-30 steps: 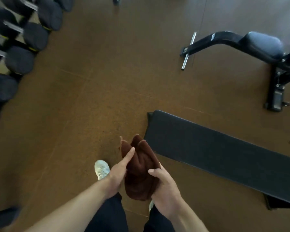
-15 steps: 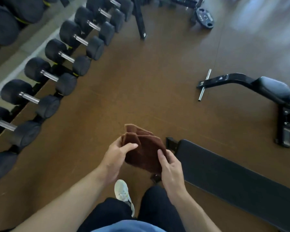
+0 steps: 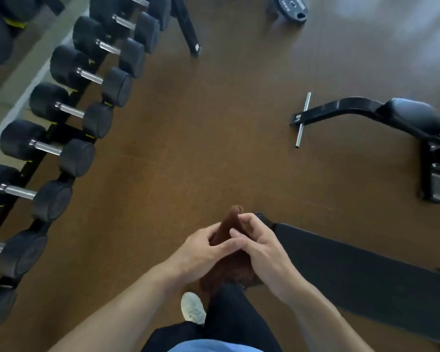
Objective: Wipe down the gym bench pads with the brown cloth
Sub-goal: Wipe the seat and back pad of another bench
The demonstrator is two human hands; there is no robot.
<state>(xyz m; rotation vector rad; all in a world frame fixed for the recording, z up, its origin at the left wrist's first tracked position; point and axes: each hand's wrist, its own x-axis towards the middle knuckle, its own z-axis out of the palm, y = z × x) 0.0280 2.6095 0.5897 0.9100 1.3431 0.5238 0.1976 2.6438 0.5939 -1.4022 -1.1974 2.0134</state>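
Observation:
The brown cloth [image 3: 230, 222] is folded narrow and stands on edge between my two hands, its top sticking up above my fingers. My left hand [image 3: 203, 252] grips it from the left and my right hand [image 3: 262, 252] pinches it from the right, fingers curled over the fold. The cloth's lower part bunches below my palms. The flat black bench pad [image 3: 361, 280] stretches from just right of my hands toward the lower right. Neither hand touches the pad.
A rack of black dumbbells [image 3: 61, 153] lines the left side. A second bench with a grey pad [image 3: 412, 115] and black frame stands at the right. A weight plate [image 3: 290, 6] lies at the top. My white shoe [image 3: 192, 308] is on the brown floor.
The cloth went from a loose spread bundle to a narrow fold pressed between both hands. The view tilted up and shows more of the dumbbell rack.

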